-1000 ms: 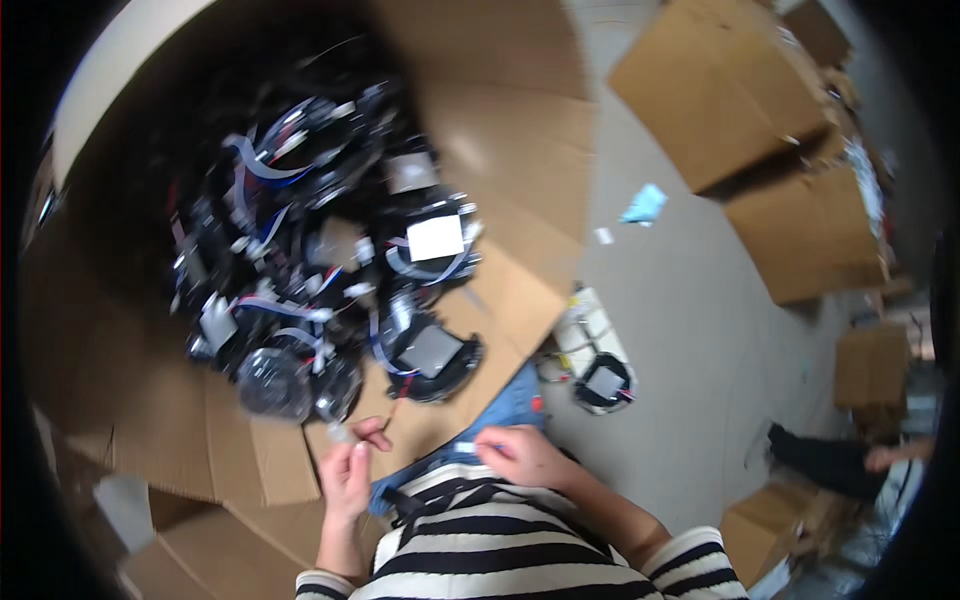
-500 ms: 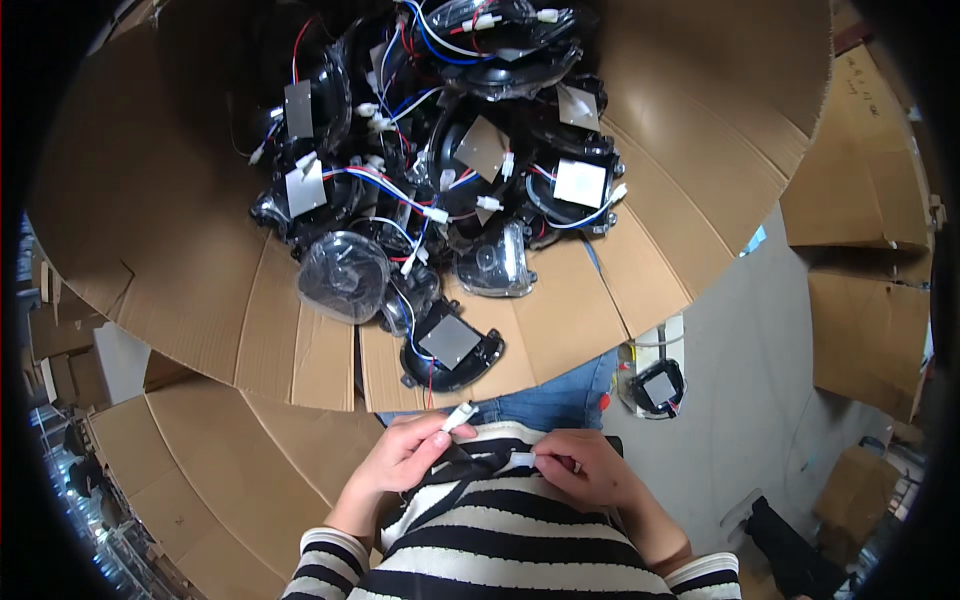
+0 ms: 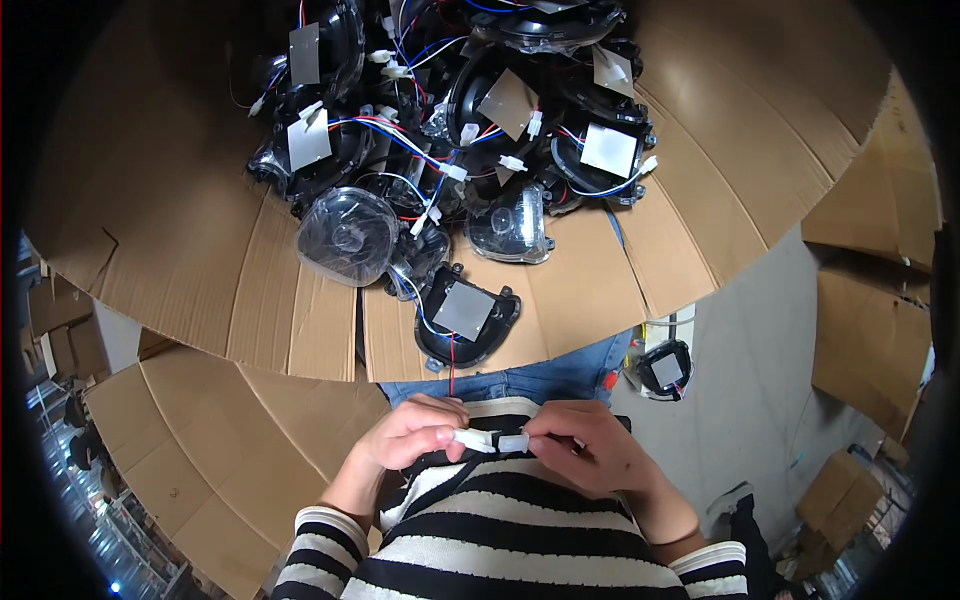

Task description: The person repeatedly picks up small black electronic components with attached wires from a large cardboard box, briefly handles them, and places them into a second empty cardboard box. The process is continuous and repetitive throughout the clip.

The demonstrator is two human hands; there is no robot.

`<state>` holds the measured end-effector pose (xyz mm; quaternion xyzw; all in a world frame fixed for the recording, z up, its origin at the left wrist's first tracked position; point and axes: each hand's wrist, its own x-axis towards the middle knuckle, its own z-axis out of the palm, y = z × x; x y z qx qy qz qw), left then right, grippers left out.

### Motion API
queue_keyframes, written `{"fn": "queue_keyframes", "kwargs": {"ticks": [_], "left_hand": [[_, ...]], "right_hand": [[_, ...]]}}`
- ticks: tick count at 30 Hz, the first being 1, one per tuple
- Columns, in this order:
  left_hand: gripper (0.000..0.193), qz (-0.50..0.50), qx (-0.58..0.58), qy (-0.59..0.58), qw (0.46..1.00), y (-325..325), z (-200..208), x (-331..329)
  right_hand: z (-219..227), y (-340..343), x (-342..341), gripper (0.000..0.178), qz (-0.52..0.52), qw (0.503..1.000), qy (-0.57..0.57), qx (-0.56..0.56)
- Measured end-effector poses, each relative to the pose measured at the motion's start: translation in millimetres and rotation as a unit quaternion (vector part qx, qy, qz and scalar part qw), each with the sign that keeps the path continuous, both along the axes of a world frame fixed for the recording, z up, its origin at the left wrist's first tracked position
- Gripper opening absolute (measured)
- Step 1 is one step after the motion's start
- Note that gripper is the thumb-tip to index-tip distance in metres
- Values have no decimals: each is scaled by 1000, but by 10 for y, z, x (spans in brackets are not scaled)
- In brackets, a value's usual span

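Note:
In front of my striped top, my left hand (image 3: pixel 408 432) pinches a white plastic wire connector (image 3: pixel 473 440) between thumb and fingers. My right hand (image 3: pixel 588 446) grips a second, translucent white connector (image 3: pixel 513 443) from the other side. The two connectors sit end to end, very close; whether they are joined I cannot tell. A red wire (image 3: pixel 452 370) runs from a black lamp unit (image 3: pixel 466 312) with a grey plate down toward my left hand. That lamp lies on the cardboard just beyond my hands.
Several black lamp units with clear lenses (image 3: pixel 346 236), coloured wires and white connectors are heaped on the large cardboard sheet (image 3: pixel 700 170). Another lamp (image 3: pixel 665 370) is low on the right, above the grey floor (image 3: pixel 745 350). Cardboard boxes (image 3: pixel 865 330) stand at the far right.
My left hand has brought its connector down and right, turning it level to meet the one in my right hand. The heap has shifted upward in view as the head moved.

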<state>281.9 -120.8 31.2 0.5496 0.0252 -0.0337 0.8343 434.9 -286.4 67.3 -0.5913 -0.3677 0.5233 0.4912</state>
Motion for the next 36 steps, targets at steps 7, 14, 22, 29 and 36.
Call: {"fn": "queue_keyframes", "kwargs": {"ticks": [7, 14, 22, 29, 36], "left_hand": [[32, -48, -15, 33, 998, 51, -12, -2], [32, -102, 0, 89, 991, 81, -31, -78], [29, -128, -12, 69, 989, 67, -111, 5], [26, -79, 33, 133, 987, 19, -78, -25], [23, 247, 77, 377, 889, 312, -618, -176]], "right_hand": [[96, 118, -20, 3, 23, 997, -75, -27], [107, 79, -55, 6, 37, 987, -150, -41], [0, 68, -160, 4, -24, 994, -94, -47], [-171, -11, -70, 2, -46, 993, -104, -42], [-106, -178, 193, 3, -65, 979, -108, -159]]}}
